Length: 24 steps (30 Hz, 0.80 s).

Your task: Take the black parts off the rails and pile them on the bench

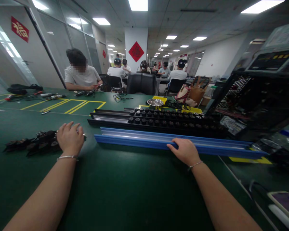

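Left hand: left hand (71,138) over the right end of the black parts (42,144); fingers slightly apart, curved downward. Tips partly hidden, so cannot tell whether a part is held.
Right hand: right hand (186,150) on the near wall of the blue rail (135,142); thumb and fingers together at its rim, apparently a light clamp. Firmness cannot be told.
Blue rail: lies lengthwise on the bench (125,192), running out to both sides of the right fingers, trough up. Judged best steadied with light, even pressure – a hard squeeze on one wall could tip or skew it.
Black parts: loose cluster under and left of the left fingers. Should be picked singly, by the body; pieces look close enough to snag each other.
Black rails: black rails (108,124) just beyond the blue rail, farther out than the right fingers; round pieces (150,122) in rows along them. Sleeve-free wrists help, but a low reach across could knock the rows – lift over.
Dish: metal dish (155,102) beyond the black rails, ahead of the right fingers; best left outside the arm's path.
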Available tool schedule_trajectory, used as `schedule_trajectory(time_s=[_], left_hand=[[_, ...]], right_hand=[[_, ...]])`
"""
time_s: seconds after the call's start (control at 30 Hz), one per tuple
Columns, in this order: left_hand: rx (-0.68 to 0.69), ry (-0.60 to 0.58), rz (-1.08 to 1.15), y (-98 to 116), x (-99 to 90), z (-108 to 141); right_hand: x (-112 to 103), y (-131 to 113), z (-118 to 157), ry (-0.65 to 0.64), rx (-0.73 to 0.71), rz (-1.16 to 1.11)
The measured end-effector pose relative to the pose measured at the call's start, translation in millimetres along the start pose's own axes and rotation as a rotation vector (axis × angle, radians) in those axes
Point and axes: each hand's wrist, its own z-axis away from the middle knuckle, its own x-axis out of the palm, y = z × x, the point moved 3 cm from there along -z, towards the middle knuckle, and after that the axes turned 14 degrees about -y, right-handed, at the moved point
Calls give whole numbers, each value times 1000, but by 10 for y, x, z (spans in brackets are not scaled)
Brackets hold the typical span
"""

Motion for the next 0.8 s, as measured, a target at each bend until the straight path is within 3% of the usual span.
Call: schedule_trajectory(time_s=[0.1, 0.2, 0.33, 0.47, 0.63, 0.8], left_hand=[[131, -68, 25, 367, 3, 32], [104, -163, 127, 550, 20, 37], [-227, -213, 383, 504, 96, 38], [-556, -212, 649, 434, 287, 142], [-600, -256, 773, 523, 444, 191], [-565, -250, 843, 553, 365, 145]], right_hand=[[1, 186, 17, -115, -20, 55], [27, 292, 21, -171, 7, 68], [13, 276, 3, -159, -10, 69], [-160, 204, -29, -67, -23, 136], [-454, 160, -82, 28, -27, 216], [-614, 207, -210, 39, 5, 189]])
